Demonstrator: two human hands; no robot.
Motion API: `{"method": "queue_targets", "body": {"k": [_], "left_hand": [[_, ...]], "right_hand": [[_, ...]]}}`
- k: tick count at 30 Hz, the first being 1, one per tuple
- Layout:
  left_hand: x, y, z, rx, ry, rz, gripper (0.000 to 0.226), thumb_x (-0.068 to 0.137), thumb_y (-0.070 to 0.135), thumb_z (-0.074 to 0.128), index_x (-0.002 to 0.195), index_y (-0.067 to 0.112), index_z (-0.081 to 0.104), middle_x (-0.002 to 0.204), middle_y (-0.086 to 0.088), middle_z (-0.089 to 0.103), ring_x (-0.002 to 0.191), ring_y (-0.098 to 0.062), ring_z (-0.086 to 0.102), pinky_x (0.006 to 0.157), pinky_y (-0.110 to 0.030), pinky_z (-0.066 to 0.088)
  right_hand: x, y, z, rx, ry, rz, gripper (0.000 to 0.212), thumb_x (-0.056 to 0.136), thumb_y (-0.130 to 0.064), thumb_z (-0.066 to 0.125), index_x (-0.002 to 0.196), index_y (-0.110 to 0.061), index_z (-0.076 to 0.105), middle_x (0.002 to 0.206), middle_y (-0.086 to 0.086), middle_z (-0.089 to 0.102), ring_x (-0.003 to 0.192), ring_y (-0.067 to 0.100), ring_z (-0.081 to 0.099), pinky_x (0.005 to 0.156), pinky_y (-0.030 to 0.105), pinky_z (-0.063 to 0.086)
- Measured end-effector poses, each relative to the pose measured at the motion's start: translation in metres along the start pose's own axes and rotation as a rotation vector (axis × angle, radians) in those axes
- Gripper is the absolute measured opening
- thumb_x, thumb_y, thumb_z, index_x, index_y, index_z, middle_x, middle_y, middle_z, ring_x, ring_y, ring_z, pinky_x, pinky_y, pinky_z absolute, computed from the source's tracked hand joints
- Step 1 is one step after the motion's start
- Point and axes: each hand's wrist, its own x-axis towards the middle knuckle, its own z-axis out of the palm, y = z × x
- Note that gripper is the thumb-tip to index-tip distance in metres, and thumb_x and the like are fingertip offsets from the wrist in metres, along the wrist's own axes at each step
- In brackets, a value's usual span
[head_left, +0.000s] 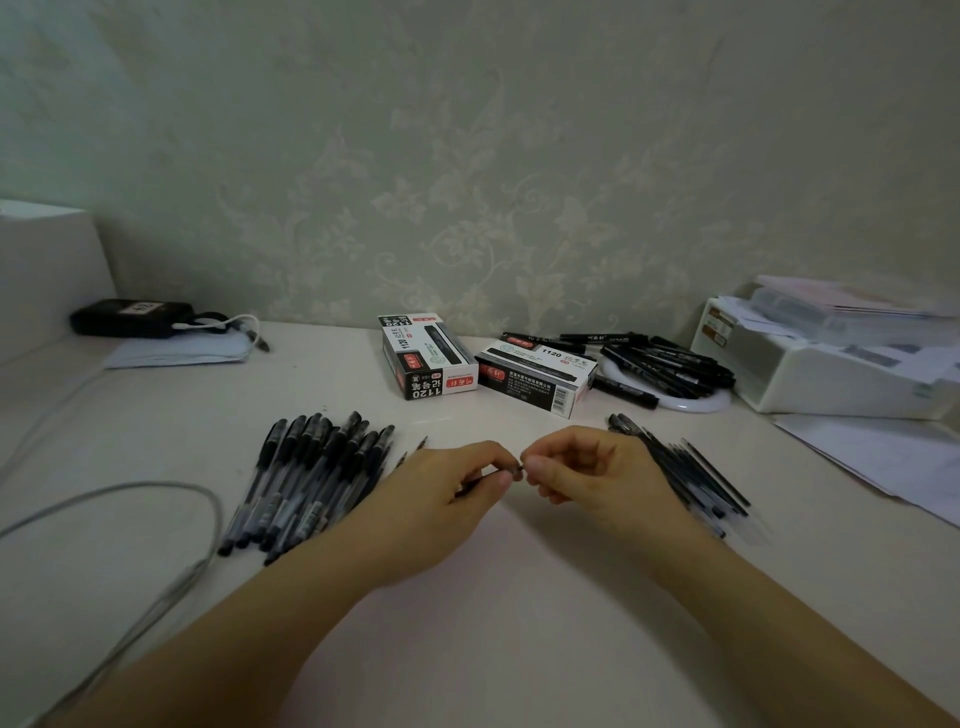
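Grey cable (208, 509) loops near the left table (493, 597) edge; keep the forearm off it. Pens (311, 483) lie heaped just beside the left hand (441, 499), which pinches a thin black refill (475, 482) above the table centre. The right hand (587, 473) pinches the refill's tip, and the fingertips of both hands nearly meet. Judge the refill light, slim, smooth and slightly flexible: grip near each end and avoid bending. Loose parts (691, 478) crowd the right wrist; open room lies toward the body.

Pens (311, 478) black and clear; boxes (431, 358) black, white, red; tabletop (493, 597) off-white; wallpaper (467, 182) pale floral.
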Motion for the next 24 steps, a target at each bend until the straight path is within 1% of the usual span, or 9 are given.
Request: {"method": "queue_targets", "body": {"k": [3,6,9,11,13,18,20,22,24], "left_hand": [[0.0004,0.0022,-0.0008,-0.015,-0.005,-0.005,0.018,0.099,0.041,0.043,0.106,0.041,0.06,0.059,0.015,0.049,0.054,-0.002,0.045,0.051,-0.013,0.033],[-0.0002,0.0043,-0.0021,0.031,0.013,-0.008,0.021,0.099,0.034,0.043,0.104,0.037,0.063,0.061,0.017,0.053,0.056,-0.003,0.046,0.05,-0.016,0.031],[0.0001,0.0075,-0.0035,0.1,0.011,0.005,0.022,0.099,0.03,0.044,0.105,0.031,0.066,0.075,0.013,0.058,0.07,-0.005,0.052,0.063,-0.024,0.043],[0.0003,0.0085,-0.0035,0.16,-0.006,0.035,0.022,0.099,0.03,0.046,0.111,0.028,0.064,0.088,0.012,0.059,0.079,-0.004,0.052,0.074,-0.023,0.045],[0.0009,0.0076,-0.0036,0.203,-0.001,0.072,0.023,0.099,0.03,0.047,0.115,0.027,0.064,0.09,0.011,0.057,0.082,-0.004,0.049,0.076,-0.022,0.043],[0.0019,0.0085,-0.0032,0.184,0.061,0.116,0.021,0.097,0.031,0.053,0.115,0.033,0.063,0.085,0.014,0.051,0.078,-0.005,0.048,0.073,-0.024,0.043],[0.0016,0.0086,-0.0018,0.182,0.075,0.112,0.02,0.096,0.032,0.053,0.114,0.034,0.064,0.086,0.013,0.052,0.078,-0.006,0.05,0.074,-0.028,0.046],[0.0015,0.0073,-0.002,0.177,0.1,0.094,0.02,0.096,0.032,0.053,0.113,0.033,0.064,0.086,0.012,0.053,0.079,-0.006,0.051,0.075,-0.03,0.046],[0.0015,0.0059,-0.0028,0.176,0.12,0.081,0.021,0.096,0.032,0.054,0.114,0.032,0.064,0.087,0.012,0.054,0.079,-0.005,0.051,0.073,-0.026,0.045]], "right_hand": [[-0.0004,-0.0012,-0.0004,-0.008,-0.031,-0.006,0.008,0.083,-0.011,0.076,0.087,-0.018,0.077,0.077,0.001,0.076,0.069,0.008,0.068,0.066,0.017,0.054],[0.0001,0.0,0.0001,0.002,-0.045,0.009,0.012,0.081,-0.005,0.077,0.088,-0.015,0.077,0.077,0.003,0.075,0.069,0.011,0.069,0.066,0.017,0.054],[0.0001,0.0021,-0.001,-0.019,-0.045,0.016,0.01,0.082,-0.007,0.078,0.089,-0.014,0.077,0.077,0.004,0.076,0.069,0.013,0.071,0.066,0.018,0.054],[-0.0007,0.0036,-0.0023,-0.072,-0.062,0.016,0.005,0.084,-0.014,0.076,0.088,-0.018,0.077,0.078,0.004,0.076,0.071,0.013,0.072,0.067,0.018,0.055],[-0.0014,0.0045,-0.0023,-0.132,-0.086,0.006,0.004,0.087,-0.024,0.073,0.087,-0.021,0.075,0.078,0.002,0.075,0.071,0.011,0.07,0.067,0.018,0.054],[-0.0024,0.0047,0.0027,-0.368,-0.045,-0.067,0.04,0.095,-0.052,0.049,0.07,-0.023,0.064,0.055,-0.008,0.059,0.051,0.003,0.05,0.052,0.02,0.042],[-0.0032,0.0031,0.0038,-0.404,-0.03,-0.082,0.048,0.091,-0.06,0.042,0.067,-0.024,0.063,0.054,-0.009,0.059,0.05,0.003,0.05,0.054,0.023,0.044],[-0.0037,0.0013,0.0035,-0.38,-0.034,-0.082,0.042,0.089,-0.061,0.046,0.075,-0.028,0.067,0.067,-0.009,0.068,0.056,0.003,0.055,0.059,0.027,0.048],[-0.0027,0.0013,0.0023,-0.326,-0.054,-0.081,0.02,0.091,-0.049,0.059,0.087,-0.031,0.067,0.079,-0.008,0.071,0.063,0.008,0.058,0.064,0.033,0.051]]}}
